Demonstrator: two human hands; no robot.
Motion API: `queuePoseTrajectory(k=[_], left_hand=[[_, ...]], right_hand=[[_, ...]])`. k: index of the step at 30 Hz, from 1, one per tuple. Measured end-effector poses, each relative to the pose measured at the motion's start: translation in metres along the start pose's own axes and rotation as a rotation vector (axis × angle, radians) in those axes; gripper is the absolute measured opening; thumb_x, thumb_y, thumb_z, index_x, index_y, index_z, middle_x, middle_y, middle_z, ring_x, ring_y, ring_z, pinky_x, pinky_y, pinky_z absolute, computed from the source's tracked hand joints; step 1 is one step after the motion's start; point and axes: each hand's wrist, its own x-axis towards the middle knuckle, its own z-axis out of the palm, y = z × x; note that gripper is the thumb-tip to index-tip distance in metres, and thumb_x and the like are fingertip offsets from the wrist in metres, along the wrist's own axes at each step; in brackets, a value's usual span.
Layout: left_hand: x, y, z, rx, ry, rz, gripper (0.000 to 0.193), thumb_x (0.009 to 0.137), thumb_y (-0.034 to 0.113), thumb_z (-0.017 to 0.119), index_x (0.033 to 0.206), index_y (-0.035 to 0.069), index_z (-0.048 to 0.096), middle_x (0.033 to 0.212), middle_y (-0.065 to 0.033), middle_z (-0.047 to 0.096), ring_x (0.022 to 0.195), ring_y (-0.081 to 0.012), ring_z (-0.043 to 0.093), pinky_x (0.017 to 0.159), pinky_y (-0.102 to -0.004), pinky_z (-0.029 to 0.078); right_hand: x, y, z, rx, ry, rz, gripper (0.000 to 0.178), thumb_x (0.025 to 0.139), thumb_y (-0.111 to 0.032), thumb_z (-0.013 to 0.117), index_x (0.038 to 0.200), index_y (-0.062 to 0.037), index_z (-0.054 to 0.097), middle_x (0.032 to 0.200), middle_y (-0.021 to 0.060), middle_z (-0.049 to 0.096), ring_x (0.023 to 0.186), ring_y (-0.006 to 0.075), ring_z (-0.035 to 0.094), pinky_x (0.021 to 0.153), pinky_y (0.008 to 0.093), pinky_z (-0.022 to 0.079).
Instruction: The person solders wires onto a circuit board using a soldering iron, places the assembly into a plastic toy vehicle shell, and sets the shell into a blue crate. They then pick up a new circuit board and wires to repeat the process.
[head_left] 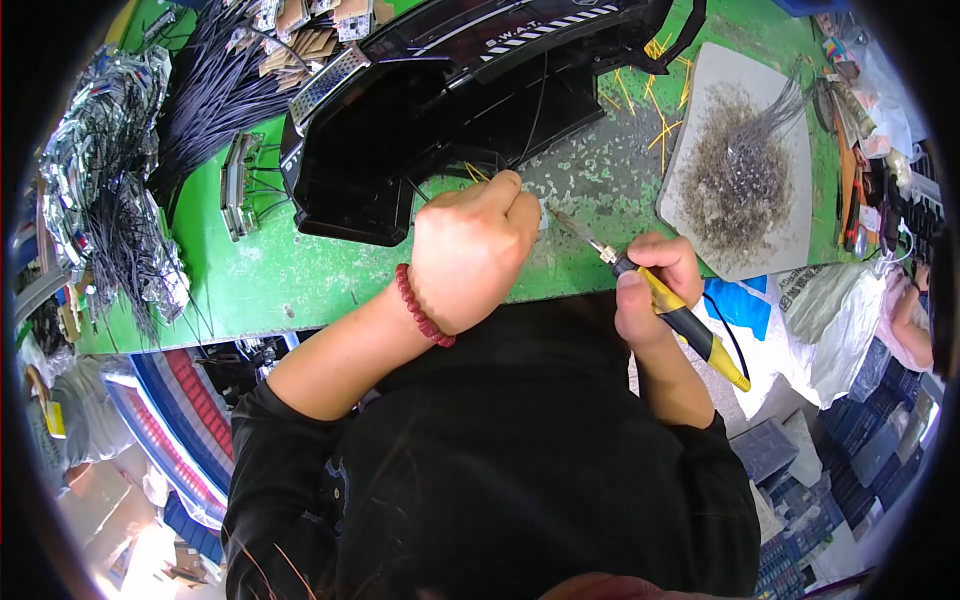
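Note:
A yellow and black soldering iron [683,318] is gripped in my right hand [655,285]. Its metal tip points up and left, close to the fingers of my left hand [475,245]. That hand is closed like a fist, its back turned up, and hides what it pinches. A small pale piece [543,216] shows beside its fingertips. Just behind the left hand lies a large black plastic shell [370,135], hollow side toward me, with a thin black wire running down from it. Short yellow pieces [474,172] show between shell and hand.
A light board [735,255] with dark debris and a wire bundle lies right. Yellow tubes [660,130] are scattered on the green table [250,300]. Left stand a small part with wires [237,187], black wires [215,110] and a heap of silvery wired parts [110,150].

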Motion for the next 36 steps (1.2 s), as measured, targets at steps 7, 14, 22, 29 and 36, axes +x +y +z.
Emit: queuePoseTrajectory(k=[7,14,22,29,36], left_hand=[[0.001,-0.001,-0.001,0.014,-0.049,0.0,0.011,0.07,0.001,0.069,0.074,0.006,0.061,0.077,-0.0066,0.058,0.062,-0.0231,0.061,0.054,-0.0326,0.049],[0.005,-0.005,-0.007,-0.129,-0.037,-0.091,0.011,0.074,0.003,0.067,0.071,0.007,0.057,0.072,-0.0066,0.055,0.06,-0.0233,0.061,0.052,-0.033,0.05],[0.009,-0.001,-0.02,-0.384,-0.061,-0.243,0.012,0.074,0.004,0.071,0.085,0.007,0.067,0.082,-0.0081,0.063,0.068,-0.0274,0.064,0.058,-0.0354,0.052],[0.022,-0.001,-0.028,-0.297,-0.013,-0.028,0.039,0.066,0.003,0.075,0.104,0.01,0.069,0.1,-0.0053,0.066,0.089,-0.0258,0.063,0.072,-0.0344,0.054],[0.022,-0.003,-0.01,-0.172,-0.046,0.03,0.026,0.067,0.011,0.076,0.091,0.011,0.067,0.081,-0.0014,0.064,0.076,-0.0217,0.061,0.063,-0.0334,0.051]], right_hand=[[0.003,-0.002,0.003,-0.012,0.081,0.011,0.034,0.089,-0.022,0.067,0.108,-0.002,0.048,0.083,0.0072,0.056,0.075,0.0123,0.054,0.067,0.0257,0.044],[0.03,-0.003,0.005,-0.308,-0.167,-0.122,0.015,0.089,0.0,0.067,0.103,0.0015,0.064,0.085,0.0121,0.068,0.067,0.0154,0.068,0.057,0.0242,0.054],[0.033,0.001,0.034,-0.223,-0.037,-0.113,0.03,0.082,0.006,0.072,0.106,-0.0013,0.055,0.085,0.0084,0.064,0.07,0.0097,0.06,0.062,0.0242,0.051],[0.058,-0.008,0.018,-0.257,-0.071,-0.251,0.028,0.078,0.008,0.072,0.099,-0.0033,0.058,0.078,0.0102,0.065,0.061,0.0178,0.063,0.054,0.0274,0.048],[0.061,-0.006,0.005,-0.331,-0.192,-0.209,0.03,0.08,0.008,0.072,0.1,-0.0041,0.055,0.081,0.0087,0.065,0.065,0.0112,0.062,0.059,0.0258,0.051]])
